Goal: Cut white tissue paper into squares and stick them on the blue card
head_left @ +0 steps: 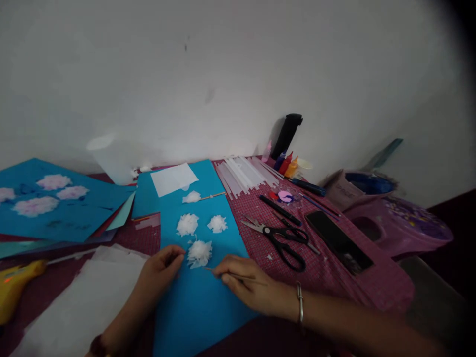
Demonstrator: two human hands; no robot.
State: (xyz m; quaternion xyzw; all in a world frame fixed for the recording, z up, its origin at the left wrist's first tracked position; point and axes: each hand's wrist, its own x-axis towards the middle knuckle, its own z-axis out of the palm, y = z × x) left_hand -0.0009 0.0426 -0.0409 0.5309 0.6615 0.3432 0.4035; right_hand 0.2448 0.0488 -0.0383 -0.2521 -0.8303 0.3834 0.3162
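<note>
Nearest the camera are the two bare arms, a shiny silver bangle (300, 303) on the right wrist. The right hand (249, 283) pinches a thin, light-brown wooden stick (260, 283) like a pencil, maybe so the little tip can get to small spots. The tip is near the bottom edge of a fluffy white paper puff (200, 253). On the other side, the left hand (167, 265) is curled with its thumb close to its fingers; I cannot tell if they pinch anything. It is right beside the puff, perhaps to keep it from sliding. The two hands are apart, with the puff between them.

The puff sits on a long, bright blue paper sheet (197, 317). It looks soft, round and crinkly, with raggedy edges. Two more white paper puffs (187, 224) are just past it, spread out, so each one has room.

Farther off, a flat white paper square (174, 179) lies on the blue. To the right, scissors with black handles (285, 243) lie open, likely there so they are easy to grab. To the left is a yellow glue gun (18, 285), beside thin white sheets (85, 302).
</note>
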